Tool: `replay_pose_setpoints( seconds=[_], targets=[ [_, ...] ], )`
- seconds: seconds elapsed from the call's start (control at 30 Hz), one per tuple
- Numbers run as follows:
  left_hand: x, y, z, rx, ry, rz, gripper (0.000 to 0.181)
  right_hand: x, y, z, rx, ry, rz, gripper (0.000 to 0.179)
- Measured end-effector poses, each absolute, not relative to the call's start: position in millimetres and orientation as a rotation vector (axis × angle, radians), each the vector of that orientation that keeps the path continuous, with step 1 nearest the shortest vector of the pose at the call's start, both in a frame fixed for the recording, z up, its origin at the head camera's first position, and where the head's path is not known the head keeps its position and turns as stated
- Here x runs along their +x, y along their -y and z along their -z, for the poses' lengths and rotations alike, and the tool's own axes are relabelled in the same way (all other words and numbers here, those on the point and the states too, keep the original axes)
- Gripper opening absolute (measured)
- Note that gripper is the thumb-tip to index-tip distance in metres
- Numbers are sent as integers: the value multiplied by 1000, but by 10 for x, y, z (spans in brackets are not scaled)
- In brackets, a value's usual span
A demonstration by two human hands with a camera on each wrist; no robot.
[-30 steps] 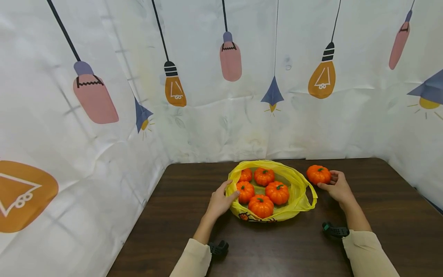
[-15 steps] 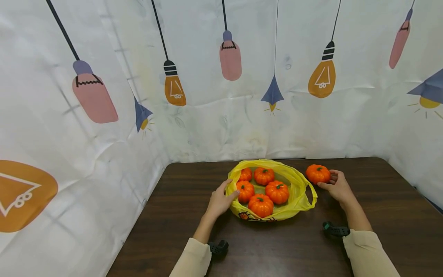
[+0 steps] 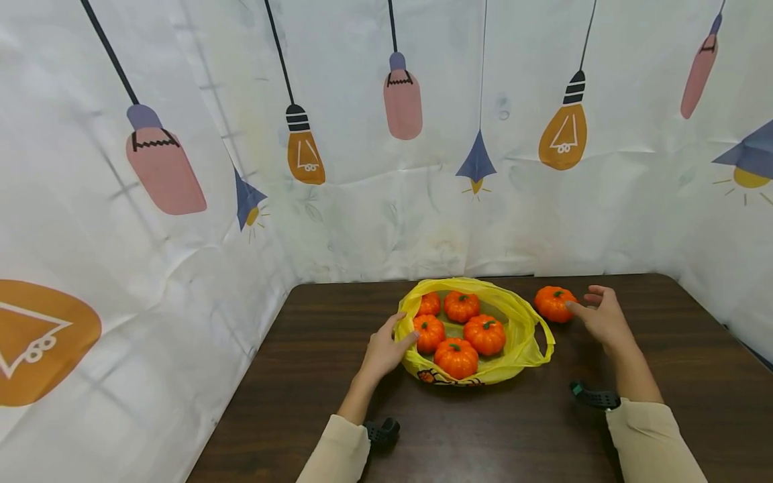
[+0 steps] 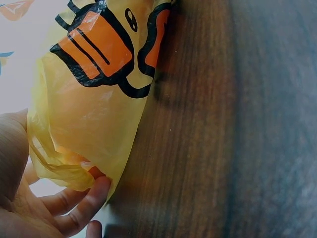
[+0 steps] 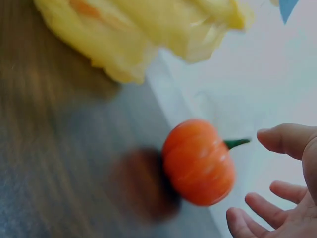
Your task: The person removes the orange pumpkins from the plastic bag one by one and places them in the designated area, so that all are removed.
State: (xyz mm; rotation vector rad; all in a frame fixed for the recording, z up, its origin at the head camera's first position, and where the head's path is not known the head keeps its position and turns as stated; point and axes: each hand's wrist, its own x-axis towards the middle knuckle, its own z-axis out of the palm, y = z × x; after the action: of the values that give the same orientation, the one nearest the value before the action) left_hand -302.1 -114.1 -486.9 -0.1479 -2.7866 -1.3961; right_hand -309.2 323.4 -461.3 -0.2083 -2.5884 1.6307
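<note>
A yellow plastic bag (image 3: 524, 349) lies with its mouth spread wide on the table, several small orange pumpkins (image 3: 455, 358) inside it. My left hand (image 3: 384, 347) holds the bag's left rim, thumb over the edge; in the left wrist view its fingers (image 4: 91, 206) lie against the bag's outside, below the printed picture. To the bag's right, one more pumpkin (image 3: 554, 304) stands on the table, green stem up. My right hand (image 3: 606, 320) is beside it, fingers spread and holding nothing. In the right wrist view a gap shows between the thumb (image 5: 285, 139) and that pumpkin.
The dark wooden table (image 3: 471, 436) stretches out on both sides of the bag. Behind and to the left hangs a white wall cloth (image 3: 374, 228) printed with lamps. A bag handle loop (image 3: 546, 339) sticks out towards the right pumpkin. Each wrist wears a black band (image 3: 594, 397).
My right hand has let go of the pumpkin and drawn back a little to the right, fingers opening. The pumpkin stays in place. My left hand has kept still on the bag.
</note>
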Motion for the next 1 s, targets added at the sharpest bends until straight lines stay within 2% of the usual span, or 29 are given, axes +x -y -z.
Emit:
replay_pose_setpoints(
  seconds=[0.33, 0.67, 1.0],
  targets=[
    [-3004, 1127, 4885, -140, 2784, 1400, 60, -2976, -3034, 4296, -98, 2487, -1507, 88],
    [-2992, 1119, 4904, -123, 2784, 1384, 60, -2878, -2751, 4172, 214, 2344, -1532, 62],
    [-2999, 1112, 4886, -135, 2772, 1365, 62, -2840, -2355, 4092, 441, 2451, -1505, 51]
  ],
)
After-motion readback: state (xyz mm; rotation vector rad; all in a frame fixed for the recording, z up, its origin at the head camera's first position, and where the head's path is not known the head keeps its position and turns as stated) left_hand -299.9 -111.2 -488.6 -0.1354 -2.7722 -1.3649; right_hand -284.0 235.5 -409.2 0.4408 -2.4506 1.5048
